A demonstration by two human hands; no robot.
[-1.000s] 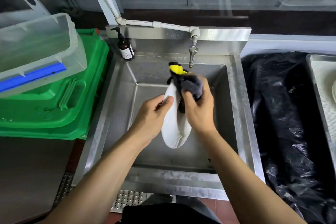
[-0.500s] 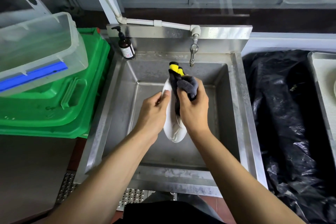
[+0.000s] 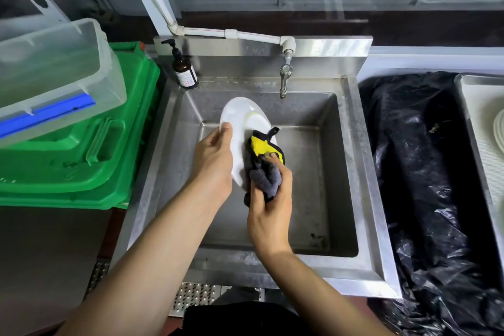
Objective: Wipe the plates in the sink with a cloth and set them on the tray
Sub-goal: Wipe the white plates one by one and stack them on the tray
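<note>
Pinching the plate [image 3: 240, 128] by its 9 o'clock rim, your left hand [image 3: 215, 161] risks dropping it as your right hand [image 3: 270, 199], fingers curled round the cloth [image 3: 266, 163], presses.

Single head-worn wide-angle view, forward and down, close over the sink [image 3: 362, 172].

You stood in a commercial kitchen's washing-up area: a deep stainless steel sink [image 3: 351, 172] with a bare wall tap [image 3: 285, 73], stacked green crates [image 3: 81, 172], a bin lined with black plastic [image 3: 422, 172] and a metal tray [image 3: 469, 106].
</note>
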